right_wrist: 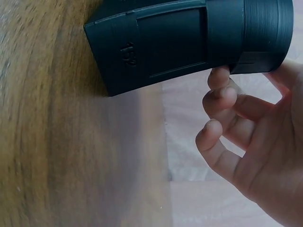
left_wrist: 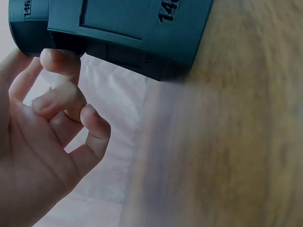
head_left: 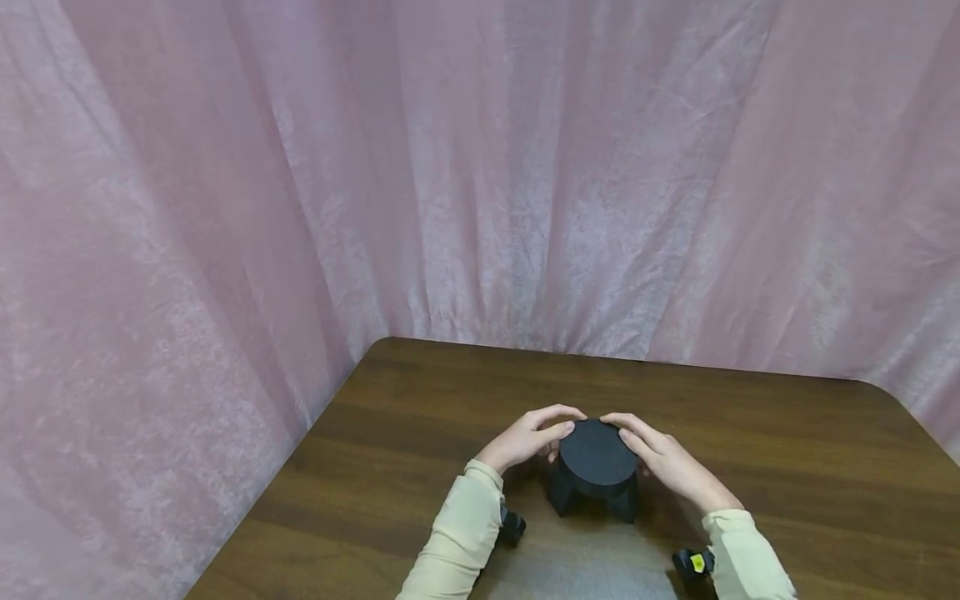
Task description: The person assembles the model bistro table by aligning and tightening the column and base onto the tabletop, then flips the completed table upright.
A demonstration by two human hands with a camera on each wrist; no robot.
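A small black round-topped stand (head_left: pixel 597 452) with splayed legs is on the wooden table, its flat disc facing up. My left hand (head_left: pixel 529 437) holds the disc's left rim, thumb at the near side and index finger toward the back. From the opposite side my right hand (head_left: pixel 667 462) holds the right rim in the same way. Raised numbers mark the legs; in the right wrist view one leg (right_wrist: pixel 173 42) reads 152. The remaining left fingers (left_wrist: pixel 97 125) curl loosely below the disc, as do those of the right hand (right_wrist: pixel 210 132).
The brown wooden table (head_left: pixel 360 467) has rounded far corners. Behind it and along its left side hangs a pink velvet curtain (head_left: pixel 480 183). A black wrist camera (head_left: pixel 512 527) sits under the left sleeve, another (head_left: pixel 690 564) by the right sleeve.
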